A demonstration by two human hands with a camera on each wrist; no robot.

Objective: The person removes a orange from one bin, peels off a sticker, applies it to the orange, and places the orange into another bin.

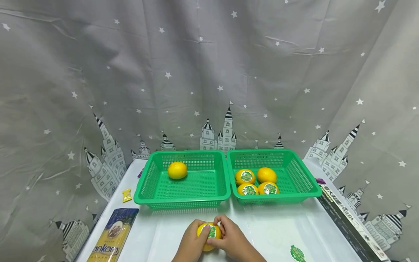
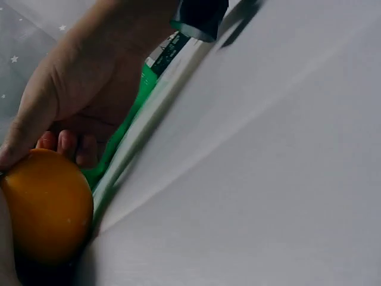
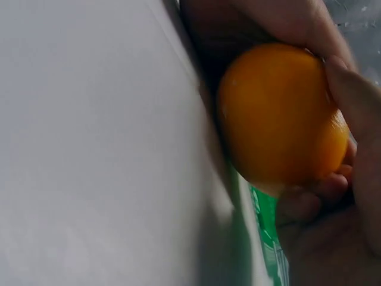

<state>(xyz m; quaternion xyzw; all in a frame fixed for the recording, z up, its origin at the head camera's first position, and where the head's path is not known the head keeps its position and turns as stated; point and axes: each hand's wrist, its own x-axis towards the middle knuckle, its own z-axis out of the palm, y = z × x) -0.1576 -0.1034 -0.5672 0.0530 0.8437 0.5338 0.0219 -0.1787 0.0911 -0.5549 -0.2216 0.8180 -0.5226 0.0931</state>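
Near the table's front edge, my left hand (image 1: 192, 237) grips an orange (image 1: 207, 248) from the left, thumb across its front. My right hand (image 1: 233, 235) holds the same orange from the right, thumb and fingertips at the edge of its round green-and-white sticker (image 1: 213, 231). Both wrist views show the orange's smooth, bare side, the orange (image 2: 50, 205) in the left one and the orange (image 3: 280, 113) in the right one. In the right wrist view, curled fingertips (image 3: 297, 205) press under it. The sticker is hidden in both wrist views.
Behind the hands, a left green basket (image 1: 183, 201) holds one orange (image 1: 177, 170) with no sticker showing. The right green basket (image 1: 294, 197) holds several, most with stickers. A loose green sticker (image 1: 297, 253), yellow packet (image 1: 127, 195), blue-and-gold pack (image 1: 114, 234) and long black box (image 1: 351, 225) lie around.
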